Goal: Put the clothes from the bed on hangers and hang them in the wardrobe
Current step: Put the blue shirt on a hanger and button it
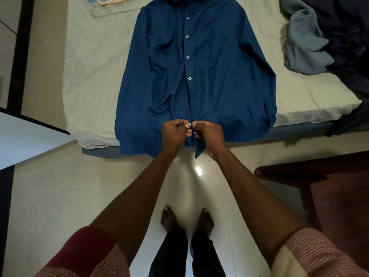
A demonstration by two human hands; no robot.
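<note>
A blue button-up shirt (199,72) lies flat, front up, on the bed (93,80), its hem hanging over the near edge. Several white buttons run down its closed placket. My left hand (174,134) and my right hand (208,135) meet at the lowest part of the placket, each pinching the shirt's front edge around a button near the hem. Hangers (107,5) lie at the far left of the bed, beyond the shirt's shoulder, partly cut off by the frame.
A heap of grey-blue and dark navy clothes (319,41) sits on the bed's right side. A white panel edge (30,136) juts in at the left. A dark wooden table (329,186) stands at the right. Glossy tiled floor (60,196) lies under my feet.
</note>
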